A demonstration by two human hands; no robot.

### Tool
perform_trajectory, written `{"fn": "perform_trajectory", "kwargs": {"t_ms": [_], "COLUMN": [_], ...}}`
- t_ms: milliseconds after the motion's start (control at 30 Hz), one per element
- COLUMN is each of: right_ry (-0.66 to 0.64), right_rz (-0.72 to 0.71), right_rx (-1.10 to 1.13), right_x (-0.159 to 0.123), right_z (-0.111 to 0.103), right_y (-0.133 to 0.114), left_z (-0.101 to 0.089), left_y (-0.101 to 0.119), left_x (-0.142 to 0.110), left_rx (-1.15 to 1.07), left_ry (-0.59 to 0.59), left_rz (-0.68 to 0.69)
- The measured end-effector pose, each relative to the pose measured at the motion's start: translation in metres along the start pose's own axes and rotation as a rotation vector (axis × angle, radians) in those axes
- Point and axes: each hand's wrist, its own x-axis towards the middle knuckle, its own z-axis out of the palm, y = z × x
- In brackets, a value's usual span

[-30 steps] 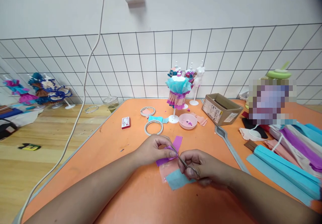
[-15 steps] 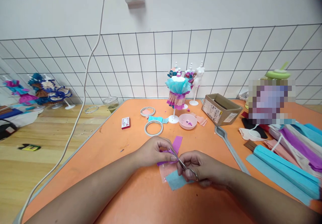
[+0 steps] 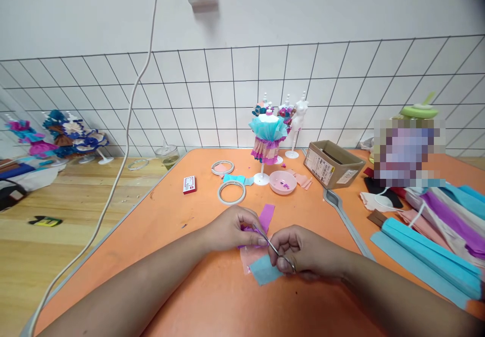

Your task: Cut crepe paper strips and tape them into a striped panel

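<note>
1. The right hand (image 3: 299, 253) grips scissors (image 3: 270, 244), blade tips at the purple material (image 3: 267, 217).
2. The left hand (image 3: 237, 228) pinches that material, just beyond the blue piece (image 3: 264, 270).
3. Farther off: pink bowl (image 3: 282, 182), dressed mannequin (image 3: 269, 130).

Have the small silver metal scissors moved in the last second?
Yes, slightly: against the round pink bowl, which stays put, the silver metal scissors in the right hand have shifted left and a little toward the person.

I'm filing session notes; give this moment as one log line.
left hand: holds purple strip | right hand: holds scissors, tips by left hand | on table: blue piece
</note>
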Motion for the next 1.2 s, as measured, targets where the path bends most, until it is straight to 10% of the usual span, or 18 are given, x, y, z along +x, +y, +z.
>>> {"fn": "perform_trajectory", "kwargs": {"t_ms": [1200], "right_ry": [-0.03], "right_rz": [0.023], "right_rx": [-0.091], "right_x": [0.0027], "right_z": [0.0026], "right_y": [0.0029], "left_z": [-0.0054], "left_y": [0.0035], "left_x": [-0.0012], "left_rx": [0.11], "left_ry": [-0.111], "left_rz": [0.16]}}
